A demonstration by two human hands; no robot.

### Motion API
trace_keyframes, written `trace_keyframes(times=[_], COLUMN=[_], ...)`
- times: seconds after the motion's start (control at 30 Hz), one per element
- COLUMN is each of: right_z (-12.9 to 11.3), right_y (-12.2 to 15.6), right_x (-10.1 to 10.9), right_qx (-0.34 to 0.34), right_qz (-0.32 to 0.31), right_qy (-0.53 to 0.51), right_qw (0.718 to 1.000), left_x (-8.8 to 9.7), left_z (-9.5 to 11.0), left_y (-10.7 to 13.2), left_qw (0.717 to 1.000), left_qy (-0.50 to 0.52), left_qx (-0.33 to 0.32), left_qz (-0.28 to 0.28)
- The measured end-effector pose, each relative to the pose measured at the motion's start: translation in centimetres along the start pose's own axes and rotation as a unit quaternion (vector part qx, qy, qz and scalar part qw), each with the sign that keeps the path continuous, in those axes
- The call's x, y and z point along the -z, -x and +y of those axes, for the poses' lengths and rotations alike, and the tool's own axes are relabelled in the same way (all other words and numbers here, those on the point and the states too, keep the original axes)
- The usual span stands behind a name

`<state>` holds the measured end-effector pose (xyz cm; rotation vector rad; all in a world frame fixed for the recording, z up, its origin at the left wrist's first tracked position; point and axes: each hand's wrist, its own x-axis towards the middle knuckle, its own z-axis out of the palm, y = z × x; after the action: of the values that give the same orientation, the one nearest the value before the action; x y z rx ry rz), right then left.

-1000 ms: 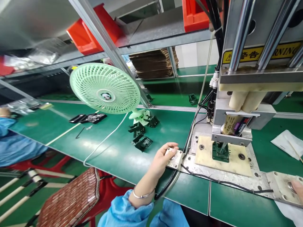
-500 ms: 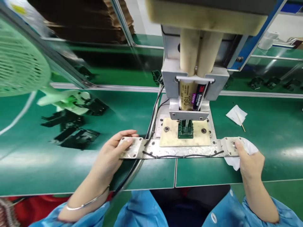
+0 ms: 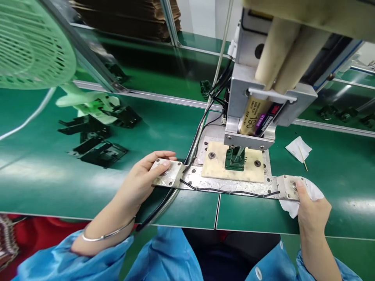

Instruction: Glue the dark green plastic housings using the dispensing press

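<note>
My left hand [image 3: 143,175] grips the left metal button block [image 3: 173,176], thumb on its round button and fingers behind its far edge. At the other end of the metal base plate [image 3: 216,187], my right hand [image 3: 313,212] holds the right button block [image 3: 283,188], thumb on the button. A crumpled white wipe [image 3: 288,208] shows under that block and beside the hand. Between the hands, a dark green plastic part [image 3: 234,160] sits in a cream fixture plate [image 3: 211,169]. The nozzle tip of a twin-tube glue cartridge [image 3: 252,115] reaches down into the part.
Black plastic parts [image 3: 102,152] lie at the left below a green fan [image 3: 35,43]. A wooden stick lies on a white folded paper [image 3: 294,146] at the right. Cables [image 3: 195,144] run past the left block and over the table's front edge.
The camera view has tilted and shifted, so the dispenser appears slanted and farther right. Both hands stay on their button blocks, and the green part remains in the fixture.
</note>
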<state>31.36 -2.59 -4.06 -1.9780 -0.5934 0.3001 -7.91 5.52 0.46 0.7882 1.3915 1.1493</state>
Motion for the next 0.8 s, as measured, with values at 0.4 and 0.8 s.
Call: trace_keyframes(times=[0.4, 0.8], right_z=[-0.6, 1.0], right_y=[0.1, -0.3], right_x=[0.0, -0.1], right_qx=[-0.018, 0.024], right_qz=[0.004, -0.014], right_qy=[0.018, 0.005], right_qw=[1.0, 1.0], left_x=[0.4, 0.6], left_z=[-0.3, -0.2], left_y=[-0.4, 0.3], left_qw=[0.999, 0.988], left_qy=[-0.034, -0.132], left_qx=[-0.015, -0.072], left_qz=[-0.008, 0.025])
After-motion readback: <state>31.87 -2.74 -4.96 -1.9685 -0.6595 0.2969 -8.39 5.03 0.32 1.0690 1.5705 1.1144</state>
